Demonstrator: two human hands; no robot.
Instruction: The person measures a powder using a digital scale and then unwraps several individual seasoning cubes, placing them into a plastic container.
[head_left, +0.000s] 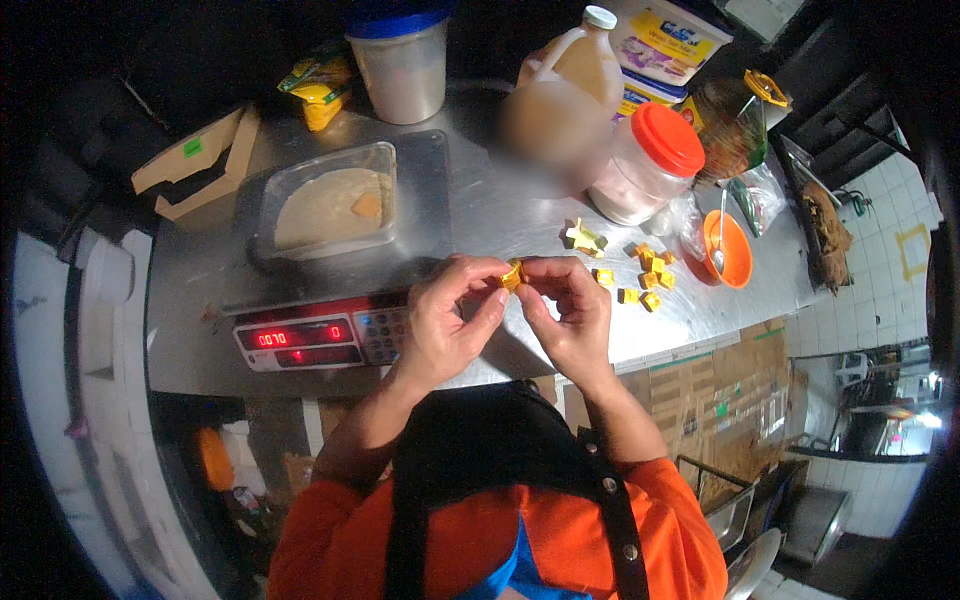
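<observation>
Between the fingertips of both hands is a small gold-foil-wrapped cube (512, 277). My left hand (459, 311) pinches it from the left with thumb and forefinger, and my right hand (566, 311) grips its other side. Several similar gold cubes (651, 270) lie loosely grouped on the steel table to the right. Just beyond my right hand sits a crumpled opened foil wrapper (585, 238). Left of my hands, a digital scale (298, 343) with red lit digits bears a clear rectangular tub (330, 196); pale powder and a tan block (367, 205) are inside it.
An orange bowl (739, 259) with a spoon (720, 232) stands at the right. Behind are a red-lidded jar (637, 169), a plastic jug (577, 60), a blue-lidded bucket (397, 71) and a yellow packet (319, 90). A cardboard box (214, 169) occupies the table's back left of the steel table (495, 206).
</observation>
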